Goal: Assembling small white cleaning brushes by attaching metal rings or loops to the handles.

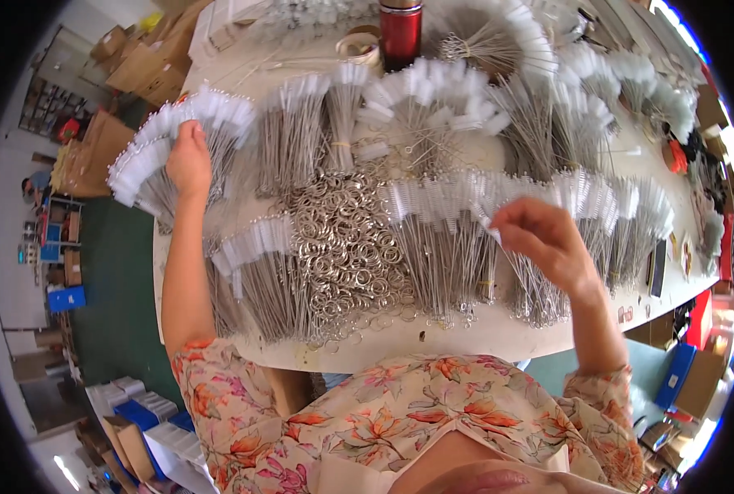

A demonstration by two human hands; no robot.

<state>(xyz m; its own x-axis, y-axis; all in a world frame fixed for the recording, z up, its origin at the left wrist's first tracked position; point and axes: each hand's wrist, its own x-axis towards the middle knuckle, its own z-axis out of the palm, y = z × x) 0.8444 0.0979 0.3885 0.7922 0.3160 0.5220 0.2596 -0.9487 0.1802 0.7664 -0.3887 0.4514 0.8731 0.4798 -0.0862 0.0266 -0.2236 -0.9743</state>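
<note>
Wire-handled brushes with white bristle heads lie in bundles across the table. At the far left, my left hand is closed at a fanned bundle of brushes; its fingertips are partly hidden among the bristle heads. My right hand is pinched over the front-right row of brushes, with the white head of one brush at its fingertips. Between the left and right rows spreads a heap of shiny metal split rings.
A red flask and a roll of tape stand at the back. More brush bundles fill the far side. Cardboard boxes are stacked beyond the table's left edge. A dark flat bar lies at right.
</note>
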